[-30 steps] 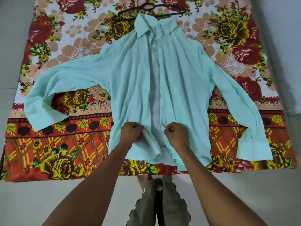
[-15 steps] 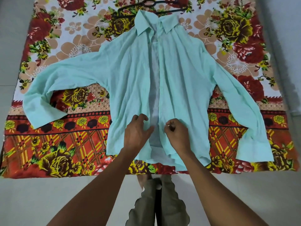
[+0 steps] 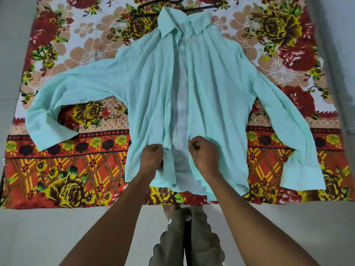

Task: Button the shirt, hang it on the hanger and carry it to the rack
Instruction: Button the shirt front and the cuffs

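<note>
Two hands are working the lower front of the shirt (image 3: pixel 149 89). The shirt is lying face up and unbuttoned on a floral sheet (image 3: pixel 80 169) that is covering the floor (image 3: pixel 57 237), sleeves spreading out to both sides, collar pointing away from the person. The left hand (image 3: pixel 151 160) is curling its grip round the left front edge near the hem, pinching the fabric. The right hand (image 3: pixel 203 156) is pinching the right front edge at about the same height, fingers curling tight. The two front edges are sitting apart, with the pale inner back panel showing in the gap between them. The hanger (image 3: pixel 178 4), dark and thin, is lying on the sheet just beyond the collar, partly hiding under it. The person's legs in olive trousers (image 3: pixel 192 237) are showing at the bottom edge, just beside the sheet's near border.
</note>
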